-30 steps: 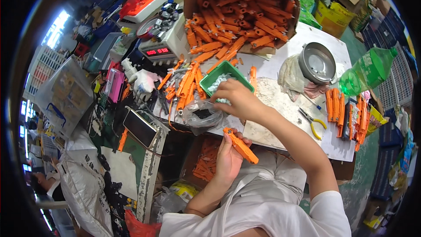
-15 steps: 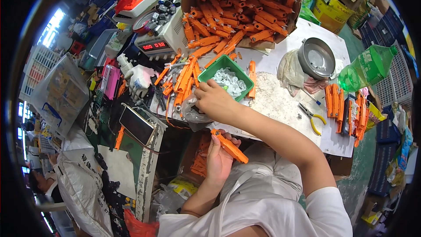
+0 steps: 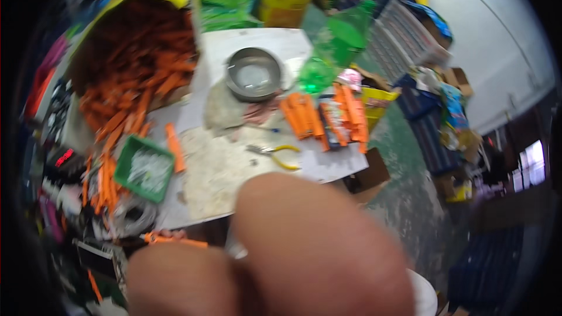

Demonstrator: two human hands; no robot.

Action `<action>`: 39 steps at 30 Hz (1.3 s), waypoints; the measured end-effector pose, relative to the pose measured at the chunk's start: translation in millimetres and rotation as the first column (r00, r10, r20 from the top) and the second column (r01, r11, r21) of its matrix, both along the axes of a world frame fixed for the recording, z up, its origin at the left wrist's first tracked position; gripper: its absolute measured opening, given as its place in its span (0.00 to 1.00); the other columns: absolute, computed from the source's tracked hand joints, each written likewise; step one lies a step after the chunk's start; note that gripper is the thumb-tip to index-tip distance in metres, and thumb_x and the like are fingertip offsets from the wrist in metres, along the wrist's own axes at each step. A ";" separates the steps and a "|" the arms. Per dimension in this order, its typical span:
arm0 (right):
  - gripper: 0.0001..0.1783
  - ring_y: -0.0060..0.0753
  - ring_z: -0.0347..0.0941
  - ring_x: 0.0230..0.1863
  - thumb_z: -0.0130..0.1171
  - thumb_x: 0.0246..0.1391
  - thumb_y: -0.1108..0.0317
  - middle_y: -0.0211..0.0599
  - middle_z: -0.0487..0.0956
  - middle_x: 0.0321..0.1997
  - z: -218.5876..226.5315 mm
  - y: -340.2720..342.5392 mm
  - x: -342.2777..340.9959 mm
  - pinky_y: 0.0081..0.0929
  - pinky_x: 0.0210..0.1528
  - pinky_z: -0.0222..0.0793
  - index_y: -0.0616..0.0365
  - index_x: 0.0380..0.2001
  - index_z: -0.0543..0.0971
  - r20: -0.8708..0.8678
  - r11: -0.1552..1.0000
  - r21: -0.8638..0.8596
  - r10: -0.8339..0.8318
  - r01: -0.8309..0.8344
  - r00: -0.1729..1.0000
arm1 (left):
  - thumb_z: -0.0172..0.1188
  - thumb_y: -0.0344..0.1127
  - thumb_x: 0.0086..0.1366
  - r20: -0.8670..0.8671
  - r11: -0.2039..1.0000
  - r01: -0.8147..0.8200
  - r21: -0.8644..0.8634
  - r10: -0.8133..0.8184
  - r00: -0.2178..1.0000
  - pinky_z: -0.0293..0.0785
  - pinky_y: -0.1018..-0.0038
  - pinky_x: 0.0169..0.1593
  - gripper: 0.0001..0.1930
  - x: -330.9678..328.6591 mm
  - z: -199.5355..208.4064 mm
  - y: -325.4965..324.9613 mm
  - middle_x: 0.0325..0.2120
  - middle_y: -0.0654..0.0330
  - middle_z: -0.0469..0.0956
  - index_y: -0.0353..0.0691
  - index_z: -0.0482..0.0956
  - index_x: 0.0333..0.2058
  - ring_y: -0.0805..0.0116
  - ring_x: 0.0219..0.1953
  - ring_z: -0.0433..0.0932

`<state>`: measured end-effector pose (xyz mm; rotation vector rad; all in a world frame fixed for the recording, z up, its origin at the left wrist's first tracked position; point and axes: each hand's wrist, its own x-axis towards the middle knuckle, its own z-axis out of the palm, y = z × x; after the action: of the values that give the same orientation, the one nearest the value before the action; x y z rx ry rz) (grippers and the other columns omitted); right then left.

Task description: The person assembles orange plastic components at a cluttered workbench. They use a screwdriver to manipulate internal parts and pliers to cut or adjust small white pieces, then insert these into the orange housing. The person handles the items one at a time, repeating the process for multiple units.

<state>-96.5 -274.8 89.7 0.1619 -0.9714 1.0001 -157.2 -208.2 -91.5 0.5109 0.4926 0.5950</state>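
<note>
Very close to the camera, large and out of focus, the fingers of my right hand point(image 3: 316, 246) fill the lower middle. They are too blurred to show whether they grip anything. At the lower left, partly covered by them, my left hand point(image 3: 175, 234) holds a long orange plastic casing point(image 3: 196, 244). Near it lies a crumpled clear plastic bag point(image 3: 134, 216). Beyond the bag stands a green tray point(image 3: 122, 167) of small translucent pieces point(image 3: 149, 169). One orange casing point(image 3: 175, 147) rests beside the tray.
A large box point(image 3: 194, 17) holds a heap of orange casings. On the table point(image 3: 205, 187) are a metal bowl point(image 3: 254, 74) on a cloth, yellow-handled pliers point(image 3: 284, 155) and grouped orange casings point(image 3: 301, 116). A green bottle point(image 3: 345, 32) stands behind these.
My right hand has left the bag and risen close to the camera. The view has swung right and blurred, so the table appears farther left. My left hand still holds the orange casing.
</note>
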 end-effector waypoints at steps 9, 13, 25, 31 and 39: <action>0.10 0.25 0.71 0.29 0.46 0.63 0.62 0.34 0.71 0.31 -3.8 -23.9 -7.3 0.20 0.33 0.67 0.57 0.41 0.64 0.007 0.981 0.137 -0.137 0.135 0.990 | 0.47 0.38 0.67 -0.076 0.955 0.113 0.273 -0.096 0.993 0.69 0.68 0.50 0.10 14.3 5.1 -21.8 0.37 0.59 0.70 0.39 0.68 0.42 0.64 0.39 0.72; 0.10 0.25 0.71 0.29 0.46 0.63 0.62 0.34 0.71 0.31 -4.0 -28.1 -10.6 0.20 0.33 0.67 0.57 0.41 0.64 -0.002 0.974 0.181 -0.140 0.138 0.990 | 0.48 0.36 0.67 -0.105 0.921 0.110 0.373 -0.076 0.992 0.69 0.68 0.50 0.09 15.0 8.6 -26.3 0.37 0.58 0.70 0.39 0.69 0.42 0.63 0.40 0.72; 0.10 0.23 0.71 0.30 0.46 0.63 0.63 0.33 0.71 0.32 -7.0 -50.7 -3.9 0.20 0.33 0.67 0.57 0.41 0.64 -0.019 0.948 0.252 -0.197 0.195 0.980 | 0.49 0.32 0.65 -0.147 0.807 0.143 0.573 -0.070 0.987 0.69 0.69 0.49 0.08 25.5 14.7 -44.2 0.39 0.57 0.70 0.38 0.70 0.41 0.61 0.40 0.72; 0.10 0.22 0.71 0.30 0.46 0.63 0.63 0.33 0.70 0.32 -7.1 -47.8 -10.2 0.20 0.34 0.67 0.56 0.41 0.64 -0.014 0.943 0.267 -0.204 0.200 0.979 | 0.50 0.30 0.64 -0.163 0.776 0.161 0.610 -0.076 0.984 0.69 0.69 0.48 0.07 23.0 15.7 -46.8 0.39 0.56 0.70 0.37 0.70 0.40 0.61 0.40 0.73; 0.10 0.21 0.71 0.31 0.46 0.63 0.63 0.32 0.70 0.32 -10.5 -51.5 -0.7 0.20 0.34 0.68 0.56 0.42 0.64 -0.029 0.937 0.251 -0.242 0.242 0.970 | 0.52 0.27 0.62 -0.173 0.731 0.184 0.657 -0.091 0.981 0.70 0.69 0.47 0.07 27.6 19.2 -54.7 0.41 0.55 0.70 0.37 0.71 0.39 0.60 0.40 0.73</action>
<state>-97.2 -326.3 79.2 0.2474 -1.0909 0.6482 -129.6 -262.9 -72.3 1.2822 0.3429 0.5899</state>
